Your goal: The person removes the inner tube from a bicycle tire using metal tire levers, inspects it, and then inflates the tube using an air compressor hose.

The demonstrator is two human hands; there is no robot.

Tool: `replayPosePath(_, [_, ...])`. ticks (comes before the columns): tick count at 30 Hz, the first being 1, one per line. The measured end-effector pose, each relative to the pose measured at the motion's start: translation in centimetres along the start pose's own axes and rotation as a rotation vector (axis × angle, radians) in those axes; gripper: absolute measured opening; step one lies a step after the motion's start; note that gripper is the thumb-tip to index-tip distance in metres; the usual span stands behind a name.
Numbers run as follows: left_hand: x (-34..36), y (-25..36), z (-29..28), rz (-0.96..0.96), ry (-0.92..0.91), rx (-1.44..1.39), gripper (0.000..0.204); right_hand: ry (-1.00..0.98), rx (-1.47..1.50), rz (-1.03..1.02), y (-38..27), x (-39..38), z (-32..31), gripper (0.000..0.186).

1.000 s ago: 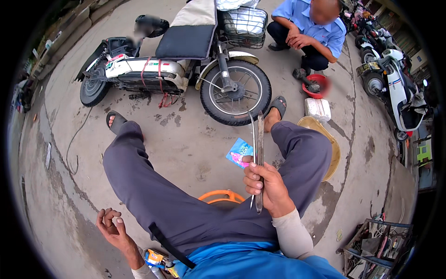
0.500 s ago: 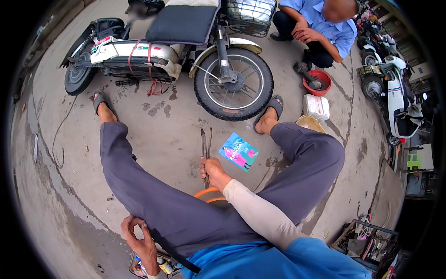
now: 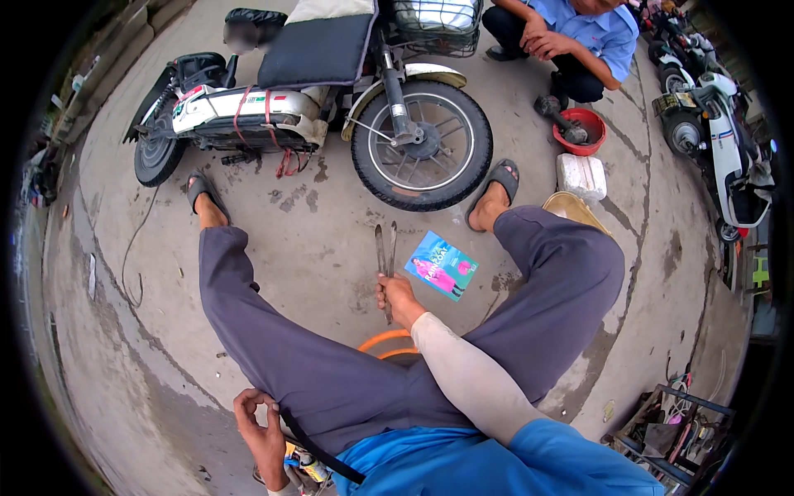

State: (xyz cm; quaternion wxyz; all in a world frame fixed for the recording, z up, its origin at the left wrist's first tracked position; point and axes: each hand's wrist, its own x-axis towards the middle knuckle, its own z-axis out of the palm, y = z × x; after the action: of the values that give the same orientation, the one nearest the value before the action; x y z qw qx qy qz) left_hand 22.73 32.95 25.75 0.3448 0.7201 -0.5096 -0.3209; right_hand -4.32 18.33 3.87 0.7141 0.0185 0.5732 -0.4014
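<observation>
My right hand point(image 3: 399, 299) is closed round two long, narrow metal tire levers point(image 3: 385, 256), which point away from me between my knees. Beneath that wrist, part of an orange ring point(image 3: 379, 339) shows; my arm and trousers hide the rest. To the right of the levers a blue and pink raincoat packet point(image 3: 441, 265) lies flat on the ground. My left hand point(image 3: 261, 430) is beside my left thigh, fingers curled and thumb against the index finger in a pinch; anything small between them is hidden. A black strap point(image 3: 318, 455) runs close to it.
A white electric bike point(image 3: 240, 116) lies ahead, its front wheel point(image 3: 422, 147) between my feet. A person in a blue shirt point(image 3: 571, 41) squats beyond a red bowl point(image 3: 581, 132) and a white block point(image 3: 581, 176). A tool crate point(image 3: 674, 430) stands at right; parked scooters point(image 3: 732, 149) line that side.
The whole view has shifted slightly, so most things appear further right. My right hand keeps its hold on the tire levers, and my left hand stays by the thigh.
</observation>
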Motion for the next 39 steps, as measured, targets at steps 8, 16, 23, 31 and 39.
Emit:
replayPosePath(8, [-5.5,-1.1,-7.7,-0.25,-0.63,0.066,0.042,-0.084,0.165,0.05,0.8,0.3,-0.4,0.008])
replayPosePath(16, [1.6,10.1,-0.9,0.341,-0.275,0.367,0.027,0.169,-0.225,-0.264,2.8,2.9,-0.1,0.014])
replayPosePath(23, [9.1,18.2,10.1,0.624,-0.432,0.29,0.028,0.447,-0.781,-0.304,-0.3,0.9,1.6,0.043])
replayPosePath(31, [14.5,8.5,24.9,0.147,-0.687,-0.002,0.035,0.635,-0.796,-0.289,2.0,3.3,-2.0,0.06])
replayPosePath(39, [23.9,2.6,35.1,-0.766,-0.389,-0.681,0.054,0.529,-0.239,-0.207,-3.7,1.0,-2.9,0.041])
